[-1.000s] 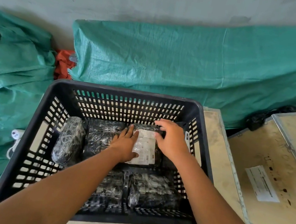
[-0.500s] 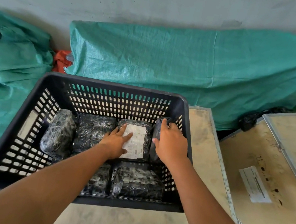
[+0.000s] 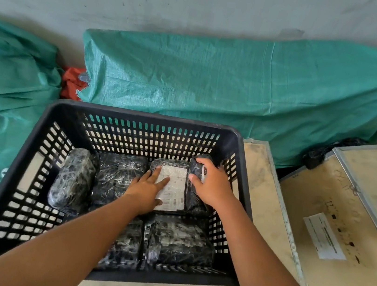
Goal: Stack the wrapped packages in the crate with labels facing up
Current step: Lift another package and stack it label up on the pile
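A black slotted plastic crate holds several packages wrapped in clear film over black. One package in the back row lies flat with its white label facing up; my left hand rests flat on its left part, fingers spread. My right hand grips a narrow package that stands on edge against the crate's right wall. Two unlabelled packages lie to the left, and two more sit in the front row, partly hidden by my arms.
The crate stands on a plywood box. A second plywood case with a white paper label lies to the right. Green tarpaulin covers bulky shapes behind and to the left, against a grey wall. A black bag sits between them.
My right hand has slid from the labelled package to the narrow package at the right wall and closed on it. My left hand stays on the labelled package.
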Motion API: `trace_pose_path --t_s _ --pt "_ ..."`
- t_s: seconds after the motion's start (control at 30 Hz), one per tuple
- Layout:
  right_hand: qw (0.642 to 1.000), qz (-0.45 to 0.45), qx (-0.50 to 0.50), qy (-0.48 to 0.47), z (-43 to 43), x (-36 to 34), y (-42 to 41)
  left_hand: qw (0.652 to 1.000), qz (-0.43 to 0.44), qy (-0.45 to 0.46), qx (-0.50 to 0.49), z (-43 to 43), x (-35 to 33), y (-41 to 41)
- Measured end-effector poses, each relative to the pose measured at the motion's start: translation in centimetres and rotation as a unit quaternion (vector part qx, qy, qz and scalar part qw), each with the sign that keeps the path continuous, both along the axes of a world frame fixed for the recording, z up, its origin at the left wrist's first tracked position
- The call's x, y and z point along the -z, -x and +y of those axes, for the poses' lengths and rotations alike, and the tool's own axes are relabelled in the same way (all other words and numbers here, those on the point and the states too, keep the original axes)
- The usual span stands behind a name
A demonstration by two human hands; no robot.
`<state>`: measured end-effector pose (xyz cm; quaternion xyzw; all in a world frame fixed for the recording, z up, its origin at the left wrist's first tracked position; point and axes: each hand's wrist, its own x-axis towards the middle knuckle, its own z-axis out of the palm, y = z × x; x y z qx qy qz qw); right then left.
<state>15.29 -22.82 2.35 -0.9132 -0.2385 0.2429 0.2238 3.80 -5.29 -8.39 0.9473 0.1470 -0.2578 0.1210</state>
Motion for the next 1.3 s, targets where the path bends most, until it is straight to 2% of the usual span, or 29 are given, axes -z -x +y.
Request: trace_pose_path --t_s 0.1,0.27,0.37,0.43,0.57,0.7,0.77,0.87,1.0,1.13,1.23,1.3 --pt "0.998 0.029 0.031 -0.054 0.2 0.3 0.3 1.000 -0.013 -0.008 -0.007 -0.4 0.7 0.3" --pt "0.990 0.026 0.094 -0.099 -0.3 0.6 0.6 1.000 -0.016 0.016 -0.011 -0.6 0.9 0.3" --pt "0.983 0.031 0.130 -0.122 -0.8 0.4 0.5 0.997 -0.025 0.073 -0.008 -0.1 -0.7 0.0" --pt "0.982 0.032 0.140 -0.126 -1.2 0.0 0.4 0.991 -0.064 0.119 -0.002 0.1 -2.3 0.2" --pt "0.981 -0.009 0.137 -0.137 -1.6 -1.5 1.3 0.958 -0.188 0.215 0.028 -0.7 -6.1 1.4" --pt "0.967 -0.040 0.163 -0.194 -1.5 -4.7 1.0 0.916 -0.266 0.298 0.030 -2.3 -9.2 3.1" --pt "0.948 0.021 0.201 -0.246 -1.3 -6.6 0.8 0.904 -0.292 0.312 0.027 -3.4 -10.3 3.8" --pt "0.898 0.138 0.258 -0.329 -0.7 -9.0 1.3 0.881 -0.372 0.291 0.013 -4.9 -11.8 4.4" --pt "0.864 0.185 0.263 -0.387 0.1 -11.3 2.5 0.833 -0.498 0.243 0.003 -4.2 -14.2 4.7" --pt "0.859 0.198 0.249 -0.402 0.5 -12.4 3.7 0.811 -0.524 0.258 0.038 -2.8 -15.9 5.4" --pt "0.854 0.217 0.236 -0.411 0.2 -12.3 4.8 0.804 -0.498 0.326 -0.013 -2.0 -16.7 6.1" --pt "0.865 0.192 0.219 -0.408 -0.4 -11.6 5.4 0.787 -0.478 0.387 -0.055 -1.2 -17.4 6.2"
